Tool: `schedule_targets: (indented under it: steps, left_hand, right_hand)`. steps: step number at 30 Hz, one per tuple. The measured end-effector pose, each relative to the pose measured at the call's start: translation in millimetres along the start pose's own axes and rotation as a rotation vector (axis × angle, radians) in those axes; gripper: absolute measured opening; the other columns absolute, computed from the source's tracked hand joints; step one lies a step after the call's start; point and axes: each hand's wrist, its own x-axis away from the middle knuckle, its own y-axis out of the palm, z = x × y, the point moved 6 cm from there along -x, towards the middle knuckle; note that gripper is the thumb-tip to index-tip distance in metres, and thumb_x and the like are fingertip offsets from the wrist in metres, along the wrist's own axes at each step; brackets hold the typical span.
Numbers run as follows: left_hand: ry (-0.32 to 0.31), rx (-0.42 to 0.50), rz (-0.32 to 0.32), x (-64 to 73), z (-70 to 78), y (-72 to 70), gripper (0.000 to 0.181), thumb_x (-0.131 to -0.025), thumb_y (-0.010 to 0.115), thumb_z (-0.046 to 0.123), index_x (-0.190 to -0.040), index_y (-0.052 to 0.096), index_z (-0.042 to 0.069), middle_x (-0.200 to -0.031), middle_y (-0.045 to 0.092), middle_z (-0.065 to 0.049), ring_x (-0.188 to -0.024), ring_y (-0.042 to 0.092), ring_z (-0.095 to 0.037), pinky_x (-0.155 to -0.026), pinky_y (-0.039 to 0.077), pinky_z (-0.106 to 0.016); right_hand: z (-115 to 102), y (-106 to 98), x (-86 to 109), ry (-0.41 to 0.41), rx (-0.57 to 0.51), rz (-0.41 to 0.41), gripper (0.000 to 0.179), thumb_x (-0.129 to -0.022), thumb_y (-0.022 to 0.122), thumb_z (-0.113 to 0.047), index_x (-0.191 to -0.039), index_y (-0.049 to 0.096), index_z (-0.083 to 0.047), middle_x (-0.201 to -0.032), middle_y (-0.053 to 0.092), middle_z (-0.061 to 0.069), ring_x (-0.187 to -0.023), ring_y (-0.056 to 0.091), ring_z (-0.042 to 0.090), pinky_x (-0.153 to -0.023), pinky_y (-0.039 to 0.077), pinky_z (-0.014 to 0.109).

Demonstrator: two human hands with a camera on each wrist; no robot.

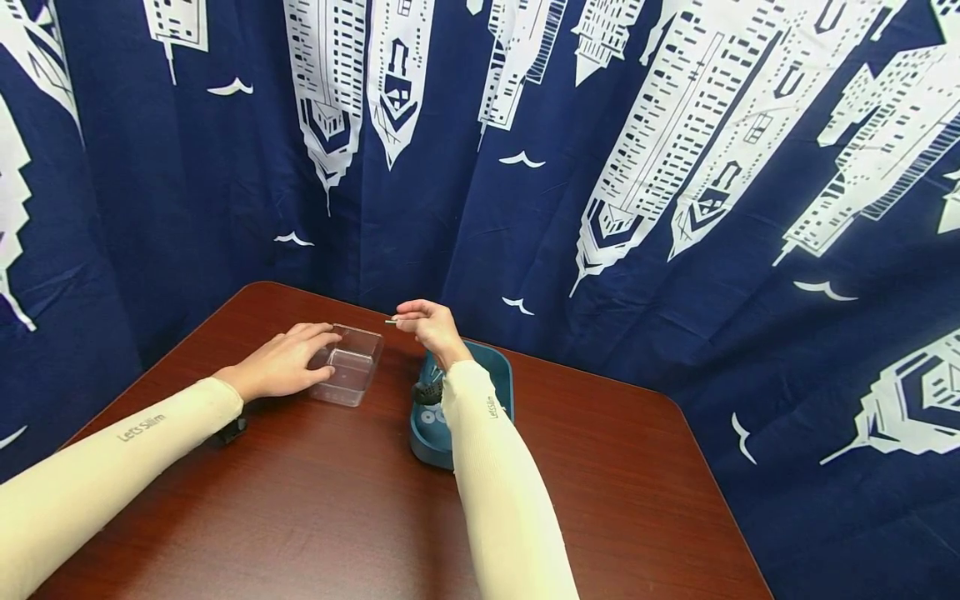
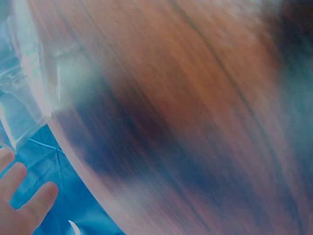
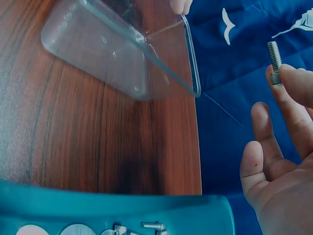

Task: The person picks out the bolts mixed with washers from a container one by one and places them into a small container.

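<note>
Placing bolt (image 3: 275, 61), seemingly | pinched in right hand (image 1: 432, 328), beside box (image 1: 339, 395) | left hand (image 1: 281, 361) spread at box | next likely: release inside

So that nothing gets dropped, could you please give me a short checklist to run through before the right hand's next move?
1. Threaded metal screw secure: ok, pinched in the right hand.
2. Clear plastic box upright on the wooden table: ok.
3. Left hand at the box: ok, fingers reaching its rim.
4. Screw over the box's opening: not ok, it shows off to one side.
5. Blue tray standing on the table: ok, with more metal parts inside.
6. Screw's head undamaged: cannot tell, too small and partly covered by the fingers.
</note>
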Motion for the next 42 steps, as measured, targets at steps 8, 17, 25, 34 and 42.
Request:
schedule_targets:
  steps: [8,17,25,34,42]
  left_hand:
    - [0.016,0.001,-0.006,-2.4,6.1,-1.5,0.062,-0.090,0.070,0.033,-0.143,0.054,0.005,-0.149,0.048,-0.020,-0.137,0.041,-0.039,-0.107,0.036,-0.066]
    - [-0.002,-0.003,-0.013,-2.3,1.4,-0.2,0.062,-0.091,0.069,0.034,-0.144,0.053,0.004,-0.151,0.047,-0.020,-0.138,0.039,-0.039,-0.108,0.036,-0.066]
    - [-0.006,0.000,-0.040,-1.3,3.0,-0.4,0.061,-0.093,0.067,0.033,-0.143,0.052,0.002,-0.152,0.046,-0.021,-0.139,0.039,-0.040,-0.106,0.036,-0.068]
    - [-0.020,0.006,-0.062,-3.6,9.3,-2.0,0.061,-0.092,0.068,0.033,-0.143,0.053,0.002,-0.153,0.044,-0.022,-0.140,0.037,-0.041,-0.107,0.035,-0.069]
    - [-0.029,0.005,-0.055,-2.9,4.4,-1.0,0.059,-0.092,0.067,0.031,-0.142,0.054,0.002,-0.153,0.044,-0.021,-0.141,0.037,-0.040,-0.107,0.035,-0.068]
  right_hand:
    - [-1.6,9.2,-0.9,-0.002,0.001,-0.012,0.026,-0.085,0.071,0.002,-0.111,0.071,0.001,-0.103,0.076,0.014,-0.069,0.056,0.009,-0.057,0.035,0.023]
    - [-0.2,19.4,-3.2,0.023,0.010,-0.029,0.025,-0.084,0.071,0.002,-0.110,0.071,0.001,-0.100,0.077,0.009,-0.076,0.063,0.009,-0.060,0.036,0.024]
    - [8.9,33.8,-6.9,0.066,0.013,-0.077,0.023,-0.083,0.069,0.006,-0.103,0.073,-0.003,-0.100,0.078,0.012,-0.084,0.070,0.012,-0.068,0.041,0.029]
    - [13.7,35.2,-6.4,0.065,0.000,-0.108,0.033,-0.082,0.067,0.008,-0.115,0.069,0.006,-0.110,0.074,0.021,-0.107,0.071,0.032,-0.078,0.051,0.030]
    - [13.9,22.8,-2.6,0.054,0.017,-0.060,0.023,-0.082,0.072,0.001,-0.104,0.072,-0.006,-0.104,0.077,0.015,-0.081,0.067,0.015,-0.057,0.037,0.023]
